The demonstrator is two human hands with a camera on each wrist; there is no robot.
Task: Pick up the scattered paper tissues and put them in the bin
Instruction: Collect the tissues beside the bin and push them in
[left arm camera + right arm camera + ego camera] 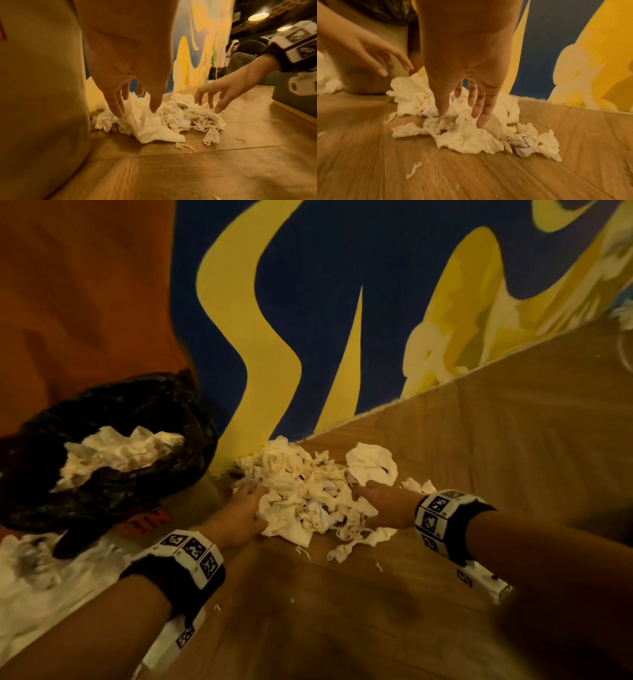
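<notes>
A heap of crumpled white paper tissues lies on the wooden floor against the painted wall. My left hand reaches in at the heap's left side, fingers straight and touching the paper. On the heap's right side, my right hand has its fingers spread and pressing into the tissues. Neither hand has closed round any paper. The bin, lined with a black bag, stands to the left and holds several tissues.
More tissues lie on the floor at the left below the bin. Small paper shreds are scattered in front of the heap. The blue and yellow wall runs close behind. A seated person is far off.
</notes>
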